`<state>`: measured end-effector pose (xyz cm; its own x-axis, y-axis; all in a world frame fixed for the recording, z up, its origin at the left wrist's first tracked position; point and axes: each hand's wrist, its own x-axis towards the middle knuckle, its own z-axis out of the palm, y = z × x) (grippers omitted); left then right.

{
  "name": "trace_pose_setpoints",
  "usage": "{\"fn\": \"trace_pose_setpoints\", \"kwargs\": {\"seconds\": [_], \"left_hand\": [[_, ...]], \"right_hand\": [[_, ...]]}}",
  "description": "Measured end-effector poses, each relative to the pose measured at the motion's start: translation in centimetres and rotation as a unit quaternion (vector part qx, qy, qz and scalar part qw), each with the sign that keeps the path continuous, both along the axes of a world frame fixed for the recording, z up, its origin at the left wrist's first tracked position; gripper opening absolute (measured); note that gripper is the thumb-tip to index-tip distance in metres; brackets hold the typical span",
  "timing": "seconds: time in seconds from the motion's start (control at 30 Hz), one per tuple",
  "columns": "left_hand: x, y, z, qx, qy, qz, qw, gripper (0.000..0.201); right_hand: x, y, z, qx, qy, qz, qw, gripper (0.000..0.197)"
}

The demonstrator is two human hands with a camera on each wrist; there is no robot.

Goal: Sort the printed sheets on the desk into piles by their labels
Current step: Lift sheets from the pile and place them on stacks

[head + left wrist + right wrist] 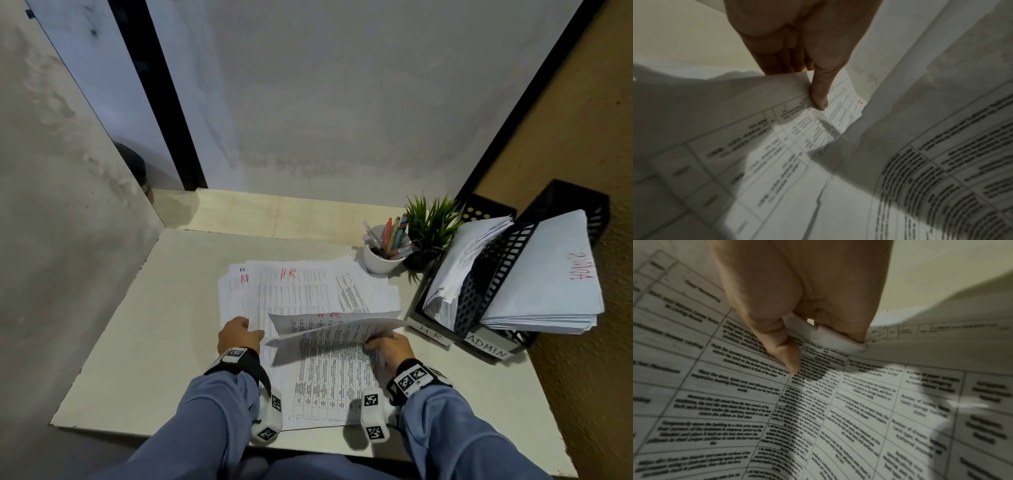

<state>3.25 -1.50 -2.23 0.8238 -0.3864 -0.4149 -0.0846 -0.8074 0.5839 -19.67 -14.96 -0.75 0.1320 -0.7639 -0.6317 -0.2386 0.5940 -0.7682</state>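
1. Right hand (388, 346): thumb on top and fingers (857, 335) beneath pinch the right edge of the lifted sheets (337, 325). At least two sheets rise together; one bears a red "HR" mark. Risk: they may not share a label, so both could go into one tray and one be misfiled.
2. Left hand (238, 334): thumb (819, 97) presses on top, fingers curled under the left edge of the desk stack (308, 294). Risk: if this hold slackens, lower sheets drag along and the stack skews.
3. Stack on the desk (144, 342): tops marked "HR" and, partly hidden, "AD".
4. Destination: HR tray (430, 334) and ADMIN tray (486, 347), right, already well filled. Risk: added sheets slide off.
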Motion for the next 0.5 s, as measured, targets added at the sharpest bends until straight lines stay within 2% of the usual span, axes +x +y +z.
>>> {"fn": "trace_pose_setpoints", "kwargs": {"seconds": [0.07, 0.13, 0.27, 0.37, 0.5], "left_hand": [[-0.1, 0.1, -0.1, -0.042, -0.022, -0.012, 0.999, 0.027], [-0.5, 0.2, 0.2, -0.102, -0.011, -0.01, 0.995, 0.02], [-1.5, -0.1, 0.1, -0.217, 0.1, 0.042, 0.97, 0.044], [-2.3, -0.6, -0.4, -0.245, 0.172, 0.055, 0.953, 0.044], [-3.4, -1.4, 0.5, -0.236, 0.208, 0.066, 0.947, 0.046]], "right_hand": [[0.0, 0.3, 0.8, 0.008, -0.019, -0.009, 1.0, 0.029], [-0.1, 0.4, 0.8, 0.013, -0.027, -0.015, 0.999, 0.029], [-0.1, 0.2, 0.7, 0.02, 0.008, 0.0, 1.0, 0.024], [-0.2, -0.1, 0.9, 0.027, 0.02, 0.003, 0.999, 0.023], [-0.2, -0.3, 0.3, 0.046, -0.003, -0.051, 0.998, 0.019]]}}
